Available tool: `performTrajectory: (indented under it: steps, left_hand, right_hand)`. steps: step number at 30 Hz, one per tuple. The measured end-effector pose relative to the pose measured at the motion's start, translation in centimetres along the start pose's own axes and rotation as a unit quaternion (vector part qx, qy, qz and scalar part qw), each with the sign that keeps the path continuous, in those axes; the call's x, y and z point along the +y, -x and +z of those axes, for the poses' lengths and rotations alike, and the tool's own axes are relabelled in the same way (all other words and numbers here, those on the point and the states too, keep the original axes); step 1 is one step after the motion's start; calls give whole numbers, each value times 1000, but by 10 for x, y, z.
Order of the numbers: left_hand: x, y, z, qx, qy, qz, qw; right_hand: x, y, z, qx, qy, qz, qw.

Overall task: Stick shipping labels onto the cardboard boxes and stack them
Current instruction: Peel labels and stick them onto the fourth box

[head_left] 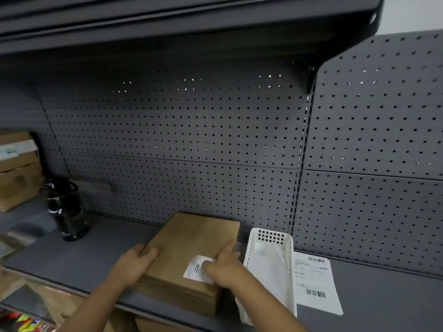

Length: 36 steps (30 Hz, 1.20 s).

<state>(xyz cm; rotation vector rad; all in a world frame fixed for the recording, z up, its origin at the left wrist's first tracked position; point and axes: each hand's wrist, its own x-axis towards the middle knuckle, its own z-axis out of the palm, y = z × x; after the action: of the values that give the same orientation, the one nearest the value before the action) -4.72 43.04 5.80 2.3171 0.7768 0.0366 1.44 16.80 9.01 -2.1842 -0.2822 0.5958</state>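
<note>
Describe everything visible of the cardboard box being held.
The cardboard box is flat, rectangular, plain brown and closed, lying on the grey shelf, its long side running away from the camera. A small white label with dark marks sits near its front right corner. The left hand grips its left edge; the right hand grips its right edge, thumb on the label. A white basket stands close beside its right.

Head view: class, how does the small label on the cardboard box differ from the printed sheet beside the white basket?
The small label sits on the cardboard box, partly under the thumb of the right hand; the printed sheet lies flat on the shelf, untouched. The small label is far shorter than the printed sheet. The small label shows a few dark strokes; the printed sheet carries barcodes and fine text. Both are white.
</note>
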Motion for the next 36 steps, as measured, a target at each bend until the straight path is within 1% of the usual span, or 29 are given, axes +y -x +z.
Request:
performTrajectory:
  steps: [7,10,13,17,21,25,31,36]
  left_hand:
    - [6,9,-2,11,24,16,1000]
    - [11,16,-4,17,30,14,999]
    - [11,21,-10,39,34,6,999]
    - [24,29,-23,78,24,9,997]
    - [44,41,-38,106,27,5,994]
    - [67,56,-40,126,26,22,991]
    - [106,81,-26,122,22,47,991]
    - [134,95,-2,114,23,74,990]
  right_hand:
    - [-3,-4,6,-3,19,14,1000]
    - [-3,-2,2,-9,19,-3,1000]
    - [-1,1,0,-4,0,-37,999]
    - [-4,7,-9,27,-27,-85,996]
    - [-13,20,-26,83,-34,-138,986]
    - [-13,35,-49,129,-47,-177,975]
    - [5,55,-83,139,-75,-172,972]
    - [31,73,-112,175,-66,-164,969]
